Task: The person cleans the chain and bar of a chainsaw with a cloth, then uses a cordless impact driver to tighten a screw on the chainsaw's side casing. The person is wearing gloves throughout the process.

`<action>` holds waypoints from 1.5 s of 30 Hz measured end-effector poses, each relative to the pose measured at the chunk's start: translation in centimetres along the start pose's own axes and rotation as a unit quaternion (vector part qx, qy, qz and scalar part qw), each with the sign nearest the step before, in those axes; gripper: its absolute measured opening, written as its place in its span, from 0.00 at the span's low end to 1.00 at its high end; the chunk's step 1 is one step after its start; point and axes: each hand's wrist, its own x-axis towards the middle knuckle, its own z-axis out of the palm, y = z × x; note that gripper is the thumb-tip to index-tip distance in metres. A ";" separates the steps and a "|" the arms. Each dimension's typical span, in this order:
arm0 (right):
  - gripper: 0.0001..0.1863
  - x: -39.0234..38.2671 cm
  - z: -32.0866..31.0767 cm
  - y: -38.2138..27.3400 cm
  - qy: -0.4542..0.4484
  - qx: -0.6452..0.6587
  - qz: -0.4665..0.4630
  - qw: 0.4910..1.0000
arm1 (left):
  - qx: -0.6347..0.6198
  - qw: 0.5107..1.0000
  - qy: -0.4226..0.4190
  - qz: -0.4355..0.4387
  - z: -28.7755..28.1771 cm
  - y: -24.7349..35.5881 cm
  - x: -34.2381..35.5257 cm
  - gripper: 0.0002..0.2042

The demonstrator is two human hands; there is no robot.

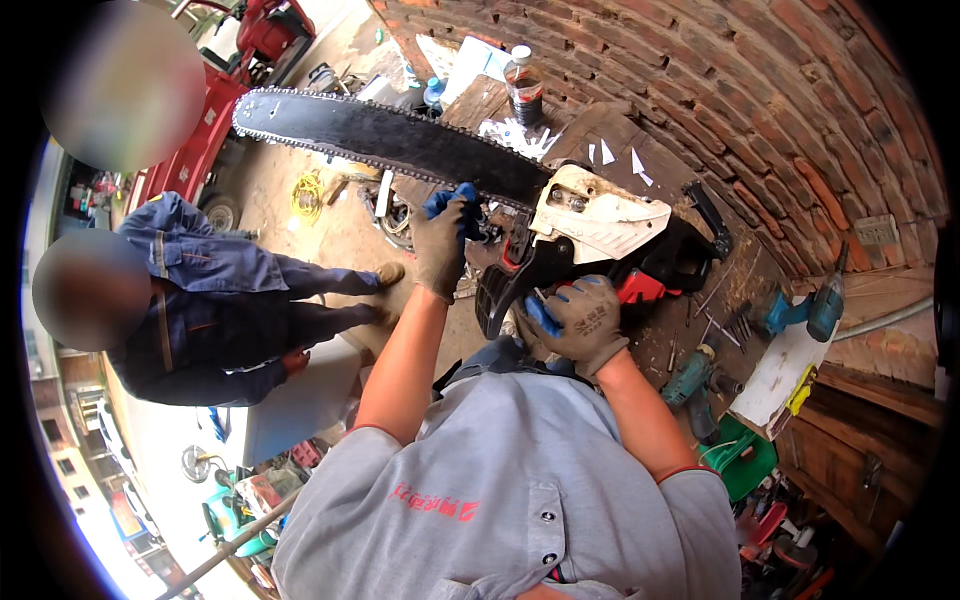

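Note:
A chainsaw lies in front of me, its long dark guide bar [370, 132] pointing left, with the saw chain [345, 158] running round the bar's edge. Its cream-white side cover [600, 215] faces up, and part of the red and black body [640, 287] shows beyond. My left hand [443, 240], in a grey-and-blue work glove, is closed at the lower edge of the bar, its fingers pinching the chain. My right hand [582, 318], gloved alike, is curled beside the black front guard [505, 300], below the cover; what its fingers hold is hidden.
The saw rests by a wooden bench [690, 320] against a brick wall [760, 120]. A dark drink bottle [524, 88] stands at its back; teal power drills [690, 378] and loose tools lie at the right. A person in dark blue workwear [210, 290] stands at the left.

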 end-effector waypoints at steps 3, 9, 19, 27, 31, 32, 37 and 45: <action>0.12 0.1 -0.7 -0.2 -0.059 -0.022 0.022 0.998 | 0.062 0.991 0.061 0.105 -1.3 0.9 1.3 0.11; 0.11 0.8 -0.5 -0.7 -0.033 -0.010 0.012 0.999 | 0.355 0.893 0.067 0.269 -15.2 13.3 10.7 0.10; 0.11 0.6 0.1 -0.9 -0.026 0.002 -0.010 1.000 | 0.255 0.953 -0.051 -0.158 -15.3 -2.3 2.5 0.11; 0.10 0.7 -0.2 -0.9 -0.064 -0.027 -0.007 0.998 | 0.190 0.921 -0.237 -0.245 -5.4 -3.9 3.8 0.25; 0.10 0.8 0.4 -1.0 -0.040 -0.021 -0.024 0.999 | 0.135 0.946 -0.156 -0.248 -5.4 -4.8 5.8 0.26; 0.10 0.9 0.5 -1.0 -0.035 -0.022 -0.031 0.999 | 0.207 0.932 -0.153 -0.257 -6.4 -4.7 7.1 0.25; 0.10 0.2 0.6 -0.7 -0.056 -0.034 -0.009 0.998 | 0.236 0.927 -0.209 -0.204 -8.8 -1.6 4.9 0.19; 0.10 0.4 0.5 -0.8 -0.039 -0.037 -0.032 0.998 | 0.418 0.845 0.062 -0.328 -26.8 -15.5 -8.1 0.15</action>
